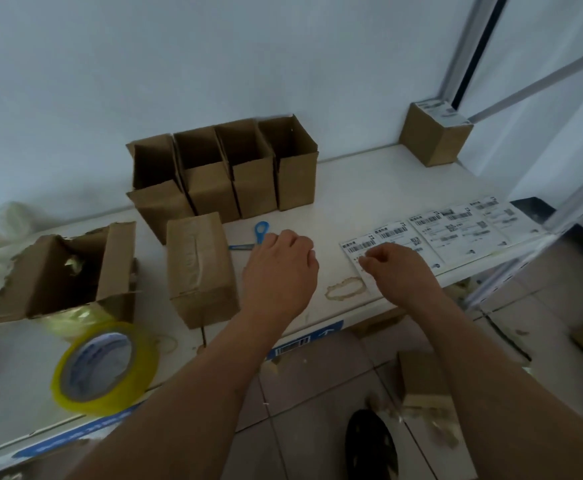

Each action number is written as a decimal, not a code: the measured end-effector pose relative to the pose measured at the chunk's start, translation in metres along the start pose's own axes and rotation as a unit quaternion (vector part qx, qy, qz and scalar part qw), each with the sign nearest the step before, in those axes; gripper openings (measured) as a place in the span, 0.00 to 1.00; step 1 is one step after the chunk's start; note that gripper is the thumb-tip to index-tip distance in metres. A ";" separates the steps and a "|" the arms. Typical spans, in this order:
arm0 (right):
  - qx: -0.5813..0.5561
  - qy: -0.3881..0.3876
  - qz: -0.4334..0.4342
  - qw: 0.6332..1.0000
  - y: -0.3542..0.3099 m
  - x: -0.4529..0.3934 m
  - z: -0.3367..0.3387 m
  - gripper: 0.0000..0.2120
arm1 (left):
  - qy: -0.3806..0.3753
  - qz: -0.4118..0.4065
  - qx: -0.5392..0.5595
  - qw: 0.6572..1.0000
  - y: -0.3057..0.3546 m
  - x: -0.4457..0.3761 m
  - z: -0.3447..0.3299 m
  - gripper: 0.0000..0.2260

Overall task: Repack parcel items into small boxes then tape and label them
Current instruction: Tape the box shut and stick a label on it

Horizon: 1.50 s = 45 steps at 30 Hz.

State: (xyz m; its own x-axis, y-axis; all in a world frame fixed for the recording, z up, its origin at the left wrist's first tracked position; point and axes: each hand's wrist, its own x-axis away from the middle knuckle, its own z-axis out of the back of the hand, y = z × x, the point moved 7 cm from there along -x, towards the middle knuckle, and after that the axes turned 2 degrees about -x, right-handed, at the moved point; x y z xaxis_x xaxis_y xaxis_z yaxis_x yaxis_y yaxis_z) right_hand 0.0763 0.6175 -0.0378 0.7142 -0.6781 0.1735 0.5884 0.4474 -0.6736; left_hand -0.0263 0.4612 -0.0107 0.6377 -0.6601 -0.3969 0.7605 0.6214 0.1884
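A sealed, taped small box (pixel 198 268) stands in the middle of the white table (pixel 369 188). My left hand (pixel 279 268) hovers just right of it with its fingers loosely curled downward, and I see nothing in it. Blue scissors (pixel 257 235) lie just beyond its knuckles. My right hand (pixel 399 270) pinches the near left corner of a strip of printed shipping labels (pixel 456 226), which lies along the table's right side. Behind the sealed box, several open empty small boxes (pixel 224 168) stand in a row.
A torn-open parcel box (pixel 65 271) with pale plastic wrapping lies at the left. A yellowish tape roll (pixel 105 367) sits at the front left. A labelled box (pixel 433 135) stands at the back right, by a metal frame. A rubber band (pixel 345 287) lies near the table's front edge.
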 end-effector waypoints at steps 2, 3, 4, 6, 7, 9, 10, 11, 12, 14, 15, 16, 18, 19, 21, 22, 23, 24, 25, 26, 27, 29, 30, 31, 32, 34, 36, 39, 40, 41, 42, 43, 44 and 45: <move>0.048 0.023 -0.025 0.998 0.020 -0.017 0.004 0.19 | -0.007 0.004 0.000 1.000 0.004 -0.007 -0.016 0.12; 0.066 0.026 -0.042 0.997 0.030 -0.022 0.003 0.22 | -0.011 0.001 -0.005 1.000 0.008 -0.008 -0.024 0.14; 0.089 0.026 -0.053 0.994 0.038 -0.026 0.000 0.24 | -0.014 -0.006 -0.011 1.000 0.012 -0.008 -0.031 0.15; 0.142 0.023 -0.064 0.988 0.047 -0.030 -0.006 0.25 | -0.014 -0.026 -0.024 0.999 0.019 -0.007 -0.042 0.16; 0.157 0.034 -0.071 0.984 0.048 -0.031 -0.008 0.26 | -0.014 -0.032 -0.029 0.999 0.020 -0.007 -0.046 0.15; 0.177 0.060 -0.086 0.979 0.048 -0.033 -0.008 0.30 | -0.025 -0.026 -0.031 0.999 0.020 -0.012 -0.052 0.15; 0.191 0.066 -0.087 0.975 0.046 -0.034 -0.009 0.31 | -0.033 -0.020 -0.031 0.999 0.020 -0.014 -0.054 0.16; 0.202 0.068 -0.087 0.973 0.046 -0.036 -0.011 0.31 | -0.043 -0.015 -0.031 0.998 0.019 -0.016 -0.055 0.16; 0.206 0.067 -0.088 0.972 0.045 -0.036 -0.012 0.32 | -0.055 -0.008 -0.034 0.998 0.018 -0.018 -0.056 0.16; 0.190 0.061 -0.096 0.975 0.047 -0.038 -0.013 0.32 | -0.076 0.000 -0.045 0.996 0.017 -0.019 -0.057 0.16; 0.181 0.060 -0.101 0.976 0.048 -0.039 -0.012 0.32 | -0.088 0.002 -0.045 0.995 0.016 -0.019 -0.057 0.16; 0.177 0.061 -0.103 0.977 0.048 -0.039 -0.011 0.33 | -0.096 0.004 -0.037 0.995 0.015 -0.018 -0.056 0.15; 0.169 0.063 -0.107 0.978 0.048 -0.039 -0.011 0.34 | -0.112 0.014 -0.020 0.993 0.013 -0.017 -0.054 0.13; 0.165 0.061 -0.107 0.979 0.048 -0.038 -0.012 0.35 | -0.119 0.018 -0.017 0.993 0.012 -0.016 -0.053 0.13; 0.164 0.054 -0.104 0.979 0.047 -0.036 -0.013 0.36 | -0.121 0.024 -0.014 0.992 0.011 -0.015 -0.050 0.14; 0.163 0.052 -0.104 0.980 0.047 -0.035 -0.013 0.36 | -0.123 0.027 -0.012 0.992 0.011 -0.015 -0.049 0.14; 0.159 0.052 -0.104 0.980 0.047 -0.034 -0.013 0.36 | -0.129 0.031 -0.010 0.991 0.010 -0.015 -0.049 0.14; 0.152 0.053 -0.105 0.981 0.048 -0.033 -0.012 0.36 | -0.136 0.034 -0.008 0.990 0.010 -0.014 -0.048 0.15; 0.146 0.052 -0.105 0.982 0.048 -0.033 -0.012 0.36 | -0.140 0.036 -0.006 0.990 0.010 -0.014 -0.047 0.15; 0.142 0.050 -0.105 0.983 0.047 -0.032 -0.011 0.35 | -0.139 0.037 -0.003 0.990 0.010 -0.014 -0.045 0.15; 0.138 0.048 -0.103 0.984 0.046 -0.032 -0.010 0.34 | -0.138 0.039 0.003 0.990 0.010 -0.014 -0.042 0.15; 0.132 0.038 -0.098 0.986 0.044 -0.033 -0.009 0.32 | -0.142 0.046 0.021 0.989 0.007 -0.014 -0.038 0.15; 0.132 0.031 -0.098 0.986 0.043 -0.032 -0.008 0.30 | -0.146 0.050 0.027 0.988 0.005 -0.014 -0.036 0.15; 0.124 0.020 -0.099 0.987 0.044 -0.033 -0.008 0.29 | -0.148 0.053 0.031 0.987 0.003 -0.013 -0.033 0.15; 0.107 0.007 -0.102 0.989 0.045 -0.035 -0.007 0.28 | -0.149 0.057 0.034 0.987 0.000 -0.013 -0.032 0.15; 0.052 -0.016 -0.120 0.991 0.053 -0.038 -0.005 0.27 | -0.147 0.065 0.041 0.986 -0.006 -0.013 -0.029 0.15; 0.014 -0.020 -0.138 0.990 0.059 -0.039 0.001 0.28 | -0.150 0.070 0.047 0.985 -0.009 -0.012 -0.027 0.14; 0.015 -0.024 -0.128 0.991 0.060 -0.040 0.009 0.17 | -0.151 0.072 0.053 0.984 -0.009 -0.012 -0.026 0.14; 0.010 -0.021 -0.122 0.992 0.059 -0.040 0.011 0.12 | -0.152 0.073 0.057 0.984 -0.009 -0.012 -0.025 0.15; 0.002 -0.018 -0.115 0.993 0.057 -0.039 0.012 0.09 | -0.155 0.075 0.061 0.983 -0.009 -0.011 -0.026 0.15; -0.001 -0.017 -0.108 0.994 0.056 -0.039 0.013 0.07 | -0.159 0.077 0.065 0.982 -0.008 -0.011 -0.026 0.15; 0.000 -0.016 -0.099 0.995 0.056 -0.039 0.013 0.06 | -0.163 0.078 0.069 0.981 -0.007 -0.011 -0.025 0.15; 0.002 -0.016 -0.090 0.996 0.056 -0.039 0.012 0.05 | -0.165 0.077 0.071 0.981 -0.005 -0.011 -0.025 0.15; 0.000 -0.015 -0.083 0.996 0.056 -0.039 0.012 0.05 | -0.166 0.077 0.073 0.980 -0.004 -0.011 -0.025 0.15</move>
State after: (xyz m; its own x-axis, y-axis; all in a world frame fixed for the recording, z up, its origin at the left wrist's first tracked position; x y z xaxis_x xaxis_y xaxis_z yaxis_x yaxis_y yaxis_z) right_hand 0.0863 0.6758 -0.0734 0.6178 -0.7252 0.3040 0.6997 0.3306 -0.6334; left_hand -0.0394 0.4763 -0.0293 0.7325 -0.6794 -0.0440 0.6462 0.6734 0.3591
